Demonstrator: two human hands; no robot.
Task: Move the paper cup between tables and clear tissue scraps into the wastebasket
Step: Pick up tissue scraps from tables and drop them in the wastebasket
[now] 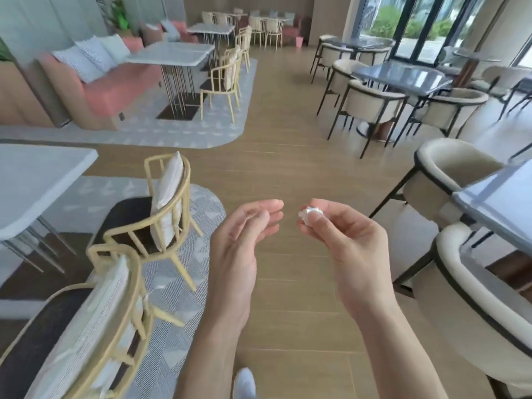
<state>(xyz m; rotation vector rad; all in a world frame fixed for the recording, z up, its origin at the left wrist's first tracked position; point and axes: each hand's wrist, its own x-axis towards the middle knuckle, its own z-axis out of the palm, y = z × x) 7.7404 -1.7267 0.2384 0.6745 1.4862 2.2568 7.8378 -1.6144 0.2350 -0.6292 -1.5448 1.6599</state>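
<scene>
My right hand (342, 240) is raised over the wooden aisle floor and pinches a small crumpled white tissue scrap (309, 214) between thumb and fingertips. My left hand (244, 234) floats just left of it, palm turned inward, fingers relaxed and holding nothing. A small gap separates the two hands. A pink wastebasket (299, 41) stands far down the aisle by the back wall. No paper cup is in view.
Yellow-framed chairs (161, 214) and a white table (34, 180) stand on a grey rug to the left. Cream round-backed chairs (466, 286) and a dark table (501, 203) line the right. The wooden aisle (276, 125) runs between them toward the back.
</scene>
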